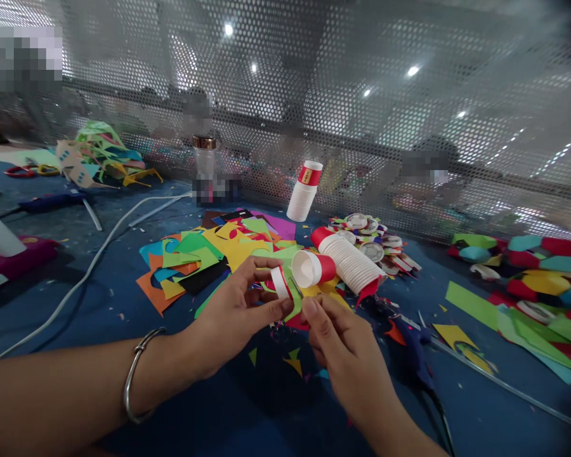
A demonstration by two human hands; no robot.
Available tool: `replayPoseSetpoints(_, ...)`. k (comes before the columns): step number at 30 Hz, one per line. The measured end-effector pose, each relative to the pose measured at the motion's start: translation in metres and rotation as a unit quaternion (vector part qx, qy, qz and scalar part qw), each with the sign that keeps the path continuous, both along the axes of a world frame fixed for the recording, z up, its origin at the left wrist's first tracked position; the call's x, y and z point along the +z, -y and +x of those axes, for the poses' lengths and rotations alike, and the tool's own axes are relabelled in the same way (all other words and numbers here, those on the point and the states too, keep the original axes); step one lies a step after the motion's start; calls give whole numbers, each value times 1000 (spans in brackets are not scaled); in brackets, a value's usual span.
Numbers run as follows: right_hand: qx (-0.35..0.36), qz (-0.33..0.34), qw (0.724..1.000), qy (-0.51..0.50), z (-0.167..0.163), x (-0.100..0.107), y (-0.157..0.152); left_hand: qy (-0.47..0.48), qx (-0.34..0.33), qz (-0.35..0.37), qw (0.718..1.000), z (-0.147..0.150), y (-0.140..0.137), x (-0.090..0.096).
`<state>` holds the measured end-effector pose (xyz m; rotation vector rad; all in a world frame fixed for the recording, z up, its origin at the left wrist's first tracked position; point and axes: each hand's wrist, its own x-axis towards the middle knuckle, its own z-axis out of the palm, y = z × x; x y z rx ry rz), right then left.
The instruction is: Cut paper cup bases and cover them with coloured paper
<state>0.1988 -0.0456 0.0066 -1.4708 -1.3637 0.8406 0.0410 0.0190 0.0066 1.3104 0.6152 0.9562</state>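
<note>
My left hand (247, 298), with a silver bangle on its wrist, holds a short red-and-white cut piece of paper cup (280, 282) between fingers and thumb. Close by, my right hand (335, 330) is closed in a pinch. A thin dark sliver (295, 287) runs from its fingertips toward the cut piece; whether it is a blade is unclear. Just beyond the hands, a red paper cup (324, 269) shows its white inside. Behind that lies a long stack of paper cups (354, 261) on its side. Under and past my hands spread coloured paper scraps (233, 244).
Another cup stack (304, 190) stands tilted near the perforated metal screen (285, 82). Cut cup bottoms (371, 252) are heaped at the right. A blue glue gun (416, 355) lies near my right arm. A white cable (105, 244) crosses the left side, near a lidded bottle (204, 158).
</note>
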Motion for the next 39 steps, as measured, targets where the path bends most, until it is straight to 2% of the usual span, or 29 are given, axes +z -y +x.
replayPoseSetpoints(4,-6,16,998,59,1,3,1,-9,-9,8,1000,-1,0,0)
replayPoseSetpoints(12,11,36,993,114,1,3,3,-83,80,91,989,0,6,-3)
replayPoseSetpoints(17,19,46,991,127,1,4,4,-169,150,202,953,-1,7,-2)
replayPoseSetpoints(21,21,53,988,143,0,4,6,-185,165,244,938,-3,7,-6)
replayPoseSetpoints(31,13,106,981,164,0,3,8,-185,174,256,933,-2,8,-8)
replayPoseSetpoints(39,4,108,979,175,0,2,8,-195,156,248,936,-3,8,-4)
